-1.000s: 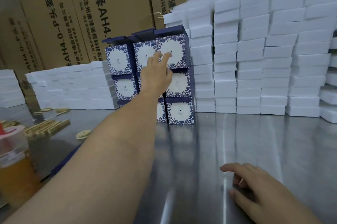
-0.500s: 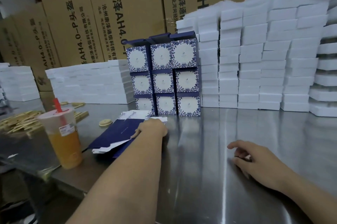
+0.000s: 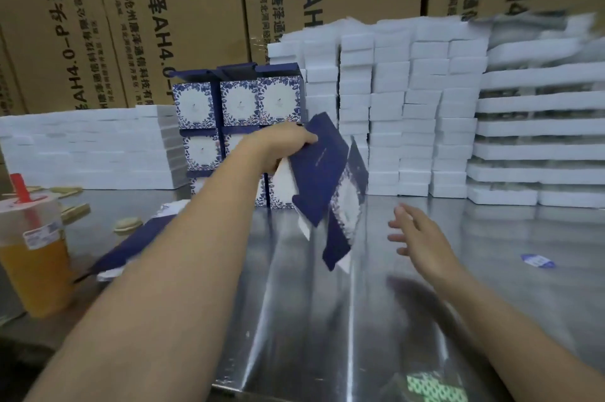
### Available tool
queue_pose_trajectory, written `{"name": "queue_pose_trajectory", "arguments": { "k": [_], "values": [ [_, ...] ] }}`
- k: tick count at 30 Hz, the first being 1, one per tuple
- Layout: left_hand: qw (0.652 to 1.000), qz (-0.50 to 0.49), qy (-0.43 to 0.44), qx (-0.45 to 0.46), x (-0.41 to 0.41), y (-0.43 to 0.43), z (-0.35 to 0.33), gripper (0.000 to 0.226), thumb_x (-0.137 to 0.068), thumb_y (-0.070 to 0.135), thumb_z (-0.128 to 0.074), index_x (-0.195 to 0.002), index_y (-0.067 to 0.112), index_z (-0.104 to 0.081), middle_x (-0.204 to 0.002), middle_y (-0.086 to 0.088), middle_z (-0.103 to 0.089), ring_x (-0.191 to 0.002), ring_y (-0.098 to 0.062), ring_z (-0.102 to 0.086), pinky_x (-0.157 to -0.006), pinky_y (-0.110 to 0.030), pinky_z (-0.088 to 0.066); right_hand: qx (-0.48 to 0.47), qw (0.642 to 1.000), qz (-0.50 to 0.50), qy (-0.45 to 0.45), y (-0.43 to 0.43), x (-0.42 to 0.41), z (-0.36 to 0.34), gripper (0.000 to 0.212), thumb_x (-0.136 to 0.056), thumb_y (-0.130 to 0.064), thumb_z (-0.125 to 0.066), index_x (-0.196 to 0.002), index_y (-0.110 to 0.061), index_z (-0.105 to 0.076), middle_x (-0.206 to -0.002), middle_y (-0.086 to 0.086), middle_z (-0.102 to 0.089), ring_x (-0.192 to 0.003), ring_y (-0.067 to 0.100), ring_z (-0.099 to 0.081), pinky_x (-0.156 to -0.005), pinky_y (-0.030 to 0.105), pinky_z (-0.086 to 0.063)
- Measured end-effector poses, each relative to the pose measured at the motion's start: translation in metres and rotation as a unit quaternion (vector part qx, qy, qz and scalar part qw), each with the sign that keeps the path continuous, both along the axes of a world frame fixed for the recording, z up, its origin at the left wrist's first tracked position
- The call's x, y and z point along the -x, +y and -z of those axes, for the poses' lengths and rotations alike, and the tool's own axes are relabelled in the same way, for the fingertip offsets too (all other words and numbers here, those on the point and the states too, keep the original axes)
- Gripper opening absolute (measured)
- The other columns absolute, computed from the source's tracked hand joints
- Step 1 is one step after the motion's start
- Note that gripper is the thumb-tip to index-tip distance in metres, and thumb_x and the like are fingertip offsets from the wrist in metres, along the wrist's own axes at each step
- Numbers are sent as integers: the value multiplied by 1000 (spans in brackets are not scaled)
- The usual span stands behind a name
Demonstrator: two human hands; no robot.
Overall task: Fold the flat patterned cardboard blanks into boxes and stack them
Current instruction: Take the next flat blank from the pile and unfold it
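Dim, even indoor light; pale streaks of glare on the steel worktop [image 3: 327, 319]; motion blur, bowed wide-angle edges

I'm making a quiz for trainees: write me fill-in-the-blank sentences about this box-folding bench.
The left hand grips a flat dark-blue cardboard blank; the right hand holds ____.
The folded blue-and-white patterned boxes stand ____ columns wide.
The clear plastic cup of orange drink has a ____ straw.
Missing: nothing; three; red.
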State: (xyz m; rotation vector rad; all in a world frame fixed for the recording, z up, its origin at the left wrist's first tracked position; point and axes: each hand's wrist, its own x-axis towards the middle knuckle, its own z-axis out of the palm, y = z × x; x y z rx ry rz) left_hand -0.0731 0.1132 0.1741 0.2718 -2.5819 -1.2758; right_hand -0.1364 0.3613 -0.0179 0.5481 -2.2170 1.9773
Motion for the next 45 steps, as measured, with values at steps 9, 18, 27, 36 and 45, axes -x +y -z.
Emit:
{"name": "queue_pose_trajectory", "arguments": {
  "k": [9,18,27,36,45],
  "values": [
    [902,13,35,-430,31,49,170,65,-110,65,-26,-125,21,-72,-114,-8,-80,-109,-29,-76,-101,-49,-58,10,998,63,14,20,10,-12,32,-107,-51,-48,-122,-33,-69,-116,-16,-75,-110,12,-70,-96,33,-53],
    [914,104,153,-361,16,117,153,70,-91,89,-25,-144,55,-56,-152,17,-58,-140,-11,-56,-115,-43,-47,171,962,-195,-86,3,-53,-54,72,-95,-85,-28,-117,-41,-80,-126,-7,-77,-115,8,-73,-100,34,-50],
    [924,-10,343,-170,16,123,155,60,-106,67,-37,-162,51,-24,-171,9,-19,-151,2,-17,-125,-29,-15,215,924,-304,-89,-1,-75,-65,61,-83,-77,-45,-101,-36,-86,-112,-6,-81,-100,7,-77,-77,20,-60],
    [888,-160,430,23,11,97,150,85,-85,30,-86,-154,45,-39,-167,-1,-18,-142,-5,-31,-115,-19,-26,120,970,-203,-62,23,-39,-60,62,-79,-72,-79,-127,-32,-76,-127,-4,-77,-117,20,-74,-103,44,-57],
    [952,11,190,-238,19,59,143,15,-101,28,-73,-113,20,-76,-104,12,-81,-93,-3,-75,-80,-16,-56,15,979,129,157,40,-4,-43,29,-100,-32,-72,-82,-9,-69,-82,12,-74,-69,28,-66,-67,48,-58]
  ]
}}
